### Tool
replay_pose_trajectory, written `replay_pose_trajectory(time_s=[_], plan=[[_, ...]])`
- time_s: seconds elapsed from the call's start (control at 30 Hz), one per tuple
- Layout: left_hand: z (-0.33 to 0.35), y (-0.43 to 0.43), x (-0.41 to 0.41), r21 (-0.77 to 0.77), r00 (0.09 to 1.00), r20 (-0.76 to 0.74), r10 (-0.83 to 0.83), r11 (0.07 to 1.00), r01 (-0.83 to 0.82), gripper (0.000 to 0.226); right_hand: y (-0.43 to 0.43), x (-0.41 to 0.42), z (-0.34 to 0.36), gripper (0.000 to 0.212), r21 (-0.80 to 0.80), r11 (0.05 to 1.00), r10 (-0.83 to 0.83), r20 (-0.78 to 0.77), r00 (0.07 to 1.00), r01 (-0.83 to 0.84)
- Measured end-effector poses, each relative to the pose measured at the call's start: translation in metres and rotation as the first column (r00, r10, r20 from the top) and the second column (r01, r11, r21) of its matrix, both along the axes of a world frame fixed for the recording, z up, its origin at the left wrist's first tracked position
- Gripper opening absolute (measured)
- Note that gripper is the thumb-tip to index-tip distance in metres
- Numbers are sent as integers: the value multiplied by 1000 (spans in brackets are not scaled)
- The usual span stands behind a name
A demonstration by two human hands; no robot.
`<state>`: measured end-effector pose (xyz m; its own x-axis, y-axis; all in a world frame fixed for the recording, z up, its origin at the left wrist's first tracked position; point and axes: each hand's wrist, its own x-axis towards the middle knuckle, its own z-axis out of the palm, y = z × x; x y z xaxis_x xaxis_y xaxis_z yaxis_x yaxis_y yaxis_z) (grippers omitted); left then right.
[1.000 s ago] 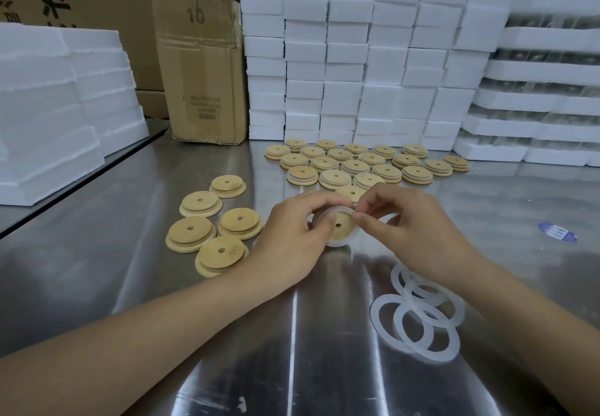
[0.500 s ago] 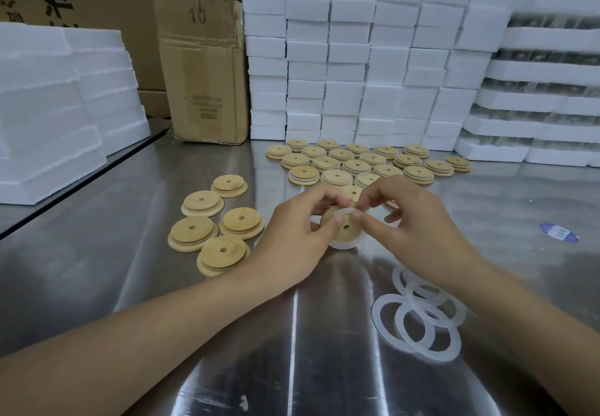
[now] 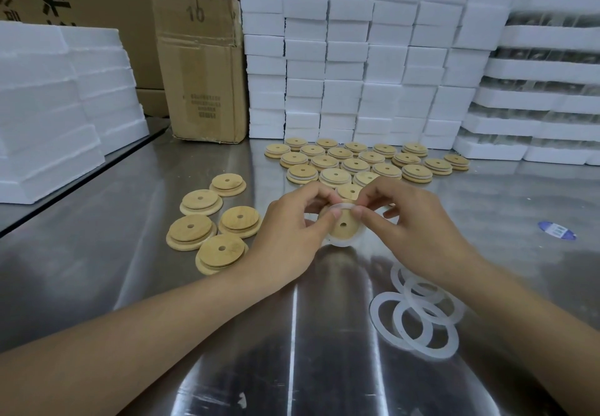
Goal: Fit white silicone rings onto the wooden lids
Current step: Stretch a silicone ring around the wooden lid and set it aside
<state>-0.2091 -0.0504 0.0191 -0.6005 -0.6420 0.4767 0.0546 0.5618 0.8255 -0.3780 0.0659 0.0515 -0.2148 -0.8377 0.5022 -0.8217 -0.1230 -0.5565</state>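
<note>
You hold a wooden lid (image 3: 343, 226) just above the steel table (image 3: 130, 286), its face and center hole turned toward you. A white silicone ring (image 3: 341, 243) runs around its edge, showing as a white arc below the wood and passing under both thumbs at the top. Your left hand (image 3: 292, 234) grips the lid from the left, thumb pressing the ring's top and fingers curled behind. Your right hand (image 3: 418, 221) pinches the ring's top from the right between thumb and forefinger, its other fingers loosely bent behind the lid. Near your right forearm, a loose pile of rings (image 3: 418, 316) lies overlapping on the table. Left of your left hand, 5 bare lids (image 3: 240, 219) lie flat with the stepped side up, some touching or overlapping. Beyond your hands, rows of lids (image 3: 357, 164) cover the table's far side, the nearest showing a white band under the rim. Behind them rise stacked white foam blocks (image 3: 357, 58), with a cardboard box (image 3: 201, 68) marked 10 to their left, foam slabs (image 3: 48, 107) at far left and foam trays (image 3: 545, 91) at right. A blue-and-white label (image 3: 556, 230) lies on the table, well to your right.
</note>
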Motion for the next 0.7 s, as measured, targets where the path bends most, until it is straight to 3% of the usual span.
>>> replay_pose_trajectory(time_s=[0.37,0.7], plan=[[0,0,1,-45,1000,23,11,999,-10,13,0,-1,-1,9,-18,1000,1,-17,1000,-1],[2,1,1,26,1000,19,21,999,-22,17,0,-2,0,10,14,1000,-12,-20,1000,13]])
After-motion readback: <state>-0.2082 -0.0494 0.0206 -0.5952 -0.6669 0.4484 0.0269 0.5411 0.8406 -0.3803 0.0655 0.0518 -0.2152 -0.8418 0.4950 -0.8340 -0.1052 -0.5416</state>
